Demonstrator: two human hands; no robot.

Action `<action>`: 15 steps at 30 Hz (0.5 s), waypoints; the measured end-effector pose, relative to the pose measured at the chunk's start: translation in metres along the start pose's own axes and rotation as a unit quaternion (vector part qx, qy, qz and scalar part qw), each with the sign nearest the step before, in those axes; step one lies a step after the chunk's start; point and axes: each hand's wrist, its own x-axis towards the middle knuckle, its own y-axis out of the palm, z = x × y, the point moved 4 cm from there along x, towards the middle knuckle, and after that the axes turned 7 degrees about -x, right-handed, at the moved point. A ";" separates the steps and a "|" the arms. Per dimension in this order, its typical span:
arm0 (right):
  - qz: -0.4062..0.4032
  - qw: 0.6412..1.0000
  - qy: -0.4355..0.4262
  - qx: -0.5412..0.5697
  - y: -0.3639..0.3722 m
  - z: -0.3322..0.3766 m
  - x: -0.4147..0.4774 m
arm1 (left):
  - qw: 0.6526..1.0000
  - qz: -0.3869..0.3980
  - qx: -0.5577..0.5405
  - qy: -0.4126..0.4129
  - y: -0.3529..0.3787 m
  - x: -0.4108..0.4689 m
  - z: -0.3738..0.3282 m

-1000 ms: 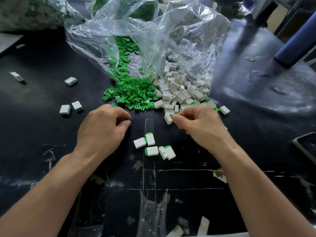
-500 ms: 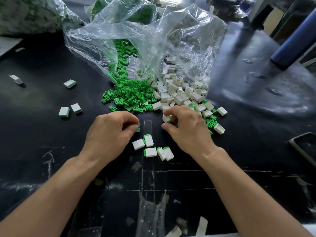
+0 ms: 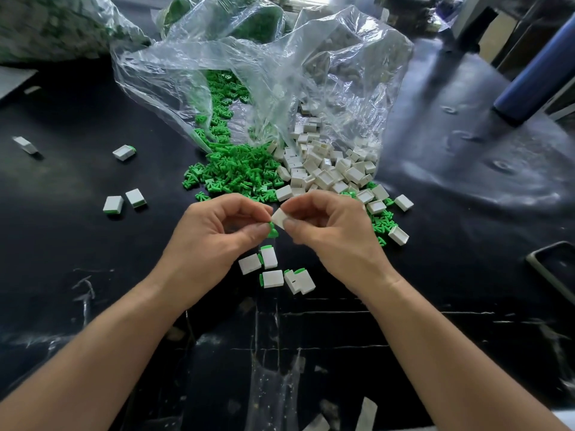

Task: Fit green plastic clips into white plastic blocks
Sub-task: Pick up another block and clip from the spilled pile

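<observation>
Head view: left hand (image 3: pixel 214 241) pinches a clip (image 3: pixel 273 230), right hand (image 3: pixel 329 231) pinches a block (image 3: pixel 279 218), unjoined; several fitted blocks (image 3: pixel 273 269) on bench (image 3: pixel 93 275), loose piles (image 3: pixel 280 175) remain.

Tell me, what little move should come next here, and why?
Probably the left hand should press its clip into the block that the right hand pinches. The two parts sit almost touching, the clip just below the block, but are not yet joined. Finished blocks on the table each show green at one edge.
</observation>
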 end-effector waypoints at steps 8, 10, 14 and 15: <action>0.021 0.997 -0.006 0.076 0.010 0.004 -0.003 | 0.999 -0.010 -0.049 -0.004 0.003 -0.001 -0.001; 0.041 0.996 -0.014 0.079 0.011 0.006 -0.004 | 0.997 -0.033 -0.066 -0.009 0.001 -0.001 -0.001; 0.038 0.995 -0.016 0.090 0.014 0.008 -0.006 | 0.994 -0.052 -0.091 -0.022 0.001 -0.002 -0.001; 0.028 0.996 -0.017 0.086 0.014 0.007 -0.006 | 0.994 -0.056 -0.094 -0.024 0.001 -0.002 -0.001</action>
